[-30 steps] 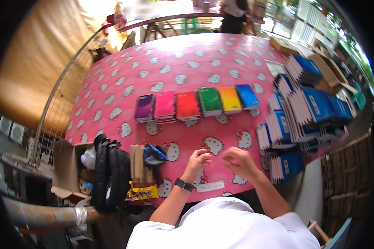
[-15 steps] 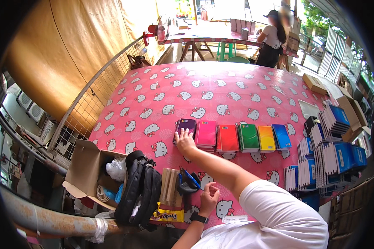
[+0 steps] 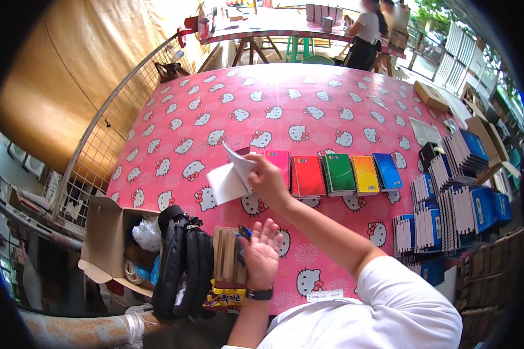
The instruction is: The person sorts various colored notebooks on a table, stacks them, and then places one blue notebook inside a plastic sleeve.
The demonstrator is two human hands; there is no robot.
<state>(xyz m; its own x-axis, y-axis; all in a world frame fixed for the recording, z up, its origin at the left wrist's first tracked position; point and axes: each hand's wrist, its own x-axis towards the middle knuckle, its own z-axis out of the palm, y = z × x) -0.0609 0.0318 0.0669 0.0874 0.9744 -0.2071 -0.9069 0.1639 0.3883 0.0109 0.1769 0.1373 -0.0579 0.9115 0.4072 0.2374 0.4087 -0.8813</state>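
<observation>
Head view: right hand [image 3: 268, 181] lifts open white notebook [image 3: 232, 177] beside coloured notebooks [image 3: 337, 173]; left hand [image 3: 262, 253] spread, empty, near black bag [image 3: 183, 267].

Notebook row [image 3: 337, 173] mid-table [image 3: 273, 99]; notebook stacks [image 3: 454, 198] right; backpack [image 3: 183, 264] and open box [image 3: 108, 241] at left near edge.
</observation>
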